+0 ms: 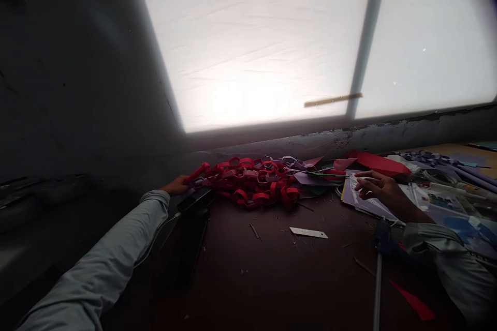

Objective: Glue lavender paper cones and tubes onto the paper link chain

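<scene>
My left hand (175,185) reaches to the left end of a heap of red paper chain (252,181). Its fingers are closed on a red paper piece at that end; the fingertips are partly hidden. Some links in the heap are lilac. My right hand (376,189) hangs over a stack of lilac paper sheets (361,206), its fingers bent and apart. Thin green stems (326,174) run from the heap toward it. Just below my right wrist lies a blue glue gun (384,240) with a pale stick (377,289) extending from it.
A blade (308,232) lies flat on the dark table (248,269) among small scraps. Near the front right is a red paper scrap (413,300). A black box-like object (196,200) sits beside my left hand. Plastic packets (442,201) and more lilac chain (427,158) crowd the right.
</scene>
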### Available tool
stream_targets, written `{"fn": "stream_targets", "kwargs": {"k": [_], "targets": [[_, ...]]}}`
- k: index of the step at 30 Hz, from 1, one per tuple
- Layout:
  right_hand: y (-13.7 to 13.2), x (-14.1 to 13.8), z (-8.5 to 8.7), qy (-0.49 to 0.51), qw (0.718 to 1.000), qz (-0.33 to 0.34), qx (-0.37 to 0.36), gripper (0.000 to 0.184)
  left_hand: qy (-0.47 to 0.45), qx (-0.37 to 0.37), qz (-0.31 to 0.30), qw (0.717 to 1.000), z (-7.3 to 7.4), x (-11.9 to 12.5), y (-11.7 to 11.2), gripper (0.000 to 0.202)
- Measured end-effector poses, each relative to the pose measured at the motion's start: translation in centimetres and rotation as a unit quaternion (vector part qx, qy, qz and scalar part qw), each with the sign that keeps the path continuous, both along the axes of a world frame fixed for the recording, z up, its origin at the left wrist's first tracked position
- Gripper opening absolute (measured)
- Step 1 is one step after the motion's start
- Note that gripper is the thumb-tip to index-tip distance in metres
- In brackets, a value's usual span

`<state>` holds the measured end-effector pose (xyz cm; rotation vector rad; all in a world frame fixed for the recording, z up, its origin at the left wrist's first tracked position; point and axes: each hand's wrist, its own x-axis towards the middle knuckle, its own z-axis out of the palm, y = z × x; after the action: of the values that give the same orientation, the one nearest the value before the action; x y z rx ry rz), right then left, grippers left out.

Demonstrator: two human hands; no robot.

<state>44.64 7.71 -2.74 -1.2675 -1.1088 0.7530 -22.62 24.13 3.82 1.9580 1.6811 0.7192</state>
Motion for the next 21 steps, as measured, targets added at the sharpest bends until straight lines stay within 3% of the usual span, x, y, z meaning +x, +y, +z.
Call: {"fn": "stream_targets", "kwargs": {"k": [9,15,18,21], "targets": [[0.1,0.0,-0.4,-0.040,0.999,0.019,-0.007,0.057,-0.037,-0.075,-0.045,0.995,0.0,-0.2,1.1,0.048],[0.3,0.0,-0.7,-0.035,0.999,0.012,-0.010,0.059,-0.039,-0.085,-0.061,0.994,0.4,0.4,0.3,0.060],[0.3,-0.1,-0.8,-0.028,0.999,0.015,-0.019,0.058,-0.056,-0.054,-0.067,0.995,1.7,1.5,-0.2,0.064],[0.3,-0.4,-0.5,-0.039,0.999,0.022,-0.025,0.052,-0.076,-0.016,-0.080,0.994,4.2,3.2,-0.4,0.064]]}}
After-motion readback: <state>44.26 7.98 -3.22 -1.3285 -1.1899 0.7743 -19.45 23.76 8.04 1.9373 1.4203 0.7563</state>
